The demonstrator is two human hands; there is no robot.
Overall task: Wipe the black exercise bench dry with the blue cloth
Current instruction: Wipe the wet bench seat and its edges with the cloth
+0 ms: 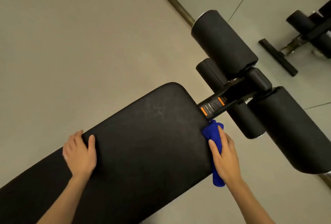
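The blue cloth is bunched in the right grip, thumb and fingers closed round it and pressing it against the right-hand side edge of the black exercise bench, just short of the far corner; a tail of cloth hangs out below the wrist. The bench pad runs long from the lower left of the view to the upper right, so its broad top lies to the left of the right grip, and a sweep across it would go leftward or back along that long axis toward the person. The left grip holds nothing: it rests loosely flat on the opposite long edge, thumb on the top surface, apparently steadying the pad. Faint pale marks show on the top near the far end; they may be moisture or plain scuffing, the view does not settle it. Just beyond the cloth stand the frame post with its orange label and the foam rollers, which crowd the far end. The floor surrounds the bench.
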